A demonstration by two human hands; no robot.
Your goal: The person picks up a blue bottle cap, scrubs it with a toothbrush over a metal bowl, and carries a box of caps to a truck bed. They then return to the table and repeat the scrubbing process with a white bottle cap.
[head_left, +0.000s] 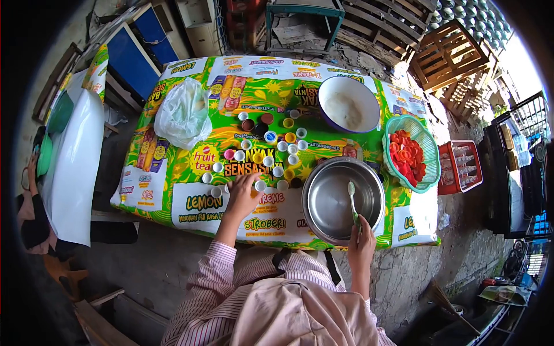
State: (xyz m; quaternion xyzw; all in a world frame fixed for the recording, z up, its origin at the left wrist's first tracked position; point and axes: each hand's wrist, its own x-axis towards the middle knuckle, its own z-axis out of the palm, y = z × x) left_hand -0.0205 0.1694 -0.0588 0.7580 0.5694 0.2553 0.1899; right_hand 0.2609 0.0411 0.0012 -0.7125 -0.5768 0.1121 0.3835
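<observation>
My left hand (243,198) is at the front of the table, its fingers closed on a white bottle cap (260,185). Held in my right hand (362,237) is a toothbrush (352,199), its pale green bristle head up over the steel bowl (329,210). That round metal bowl stands near the table's front edge. Beyond my left hand, several loose caps lie scattered with their hollows showing, among them a yellow cap (288,123), a blue cap (270,136) and a pink cap (229,154).
A green basket (431,167) of red caps (404,155) stands at the right. Behind the steel bowl is a white basin (372,109); a plastic bag (183,115) lies at the left. A red crate (470,167) sits beyond the table. Another person's arm (33,179) shows far left.
</observation>
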